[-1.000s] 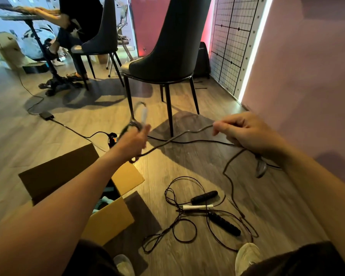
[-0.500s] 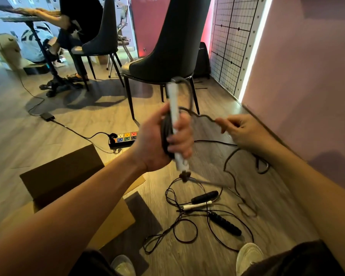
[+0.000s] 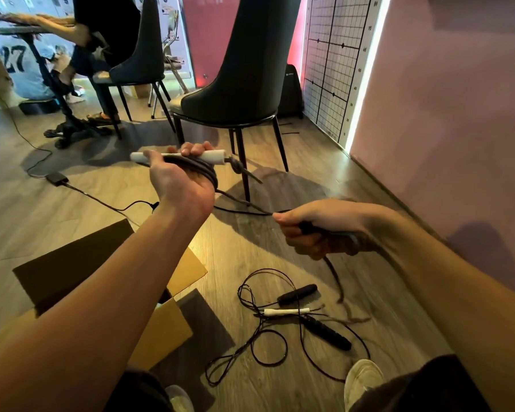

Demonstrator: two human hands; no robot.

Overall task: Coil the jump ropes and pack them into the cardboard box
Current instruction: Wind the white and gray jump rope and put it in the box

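Note:
My left hand point(image 3: 181, 182) grips a white jump-rope handle point(image 3: 211, 156) lying sideways, with several black rope coils point(image 3: 204, 171) wound around the palm. The rope runs from there down to my right hand point(image 3: 318, 227), which pinches and grips the cord low and to the right; its tail hangs blurred below. An open cardboard box point(image 3: 164, 331) sits at the lower left, mostly behind my left forearm. On the floor in front lie tangled ropes point(image 3: 265, 346) with two black handles point(image 3: 298, 293), point(image 3: 327, 333) and a white handle point(image 3: 286, 311).
A dark chair point(image 3: 244, 84) stands just behind my hands, its legs close to the rope. A power cable and adapter point(image 3: 57, 177) cross the floor at left. Another person sits at a desk at the far left. A pink wall runs along the right. My shoes point(image 3: 363, 379) show at the bottom.
My left hand has turned the white handle from upright to lying sideways, palm up. My right hand has dropped lower and toward me, pulling the cord; the loose tail swings below it.

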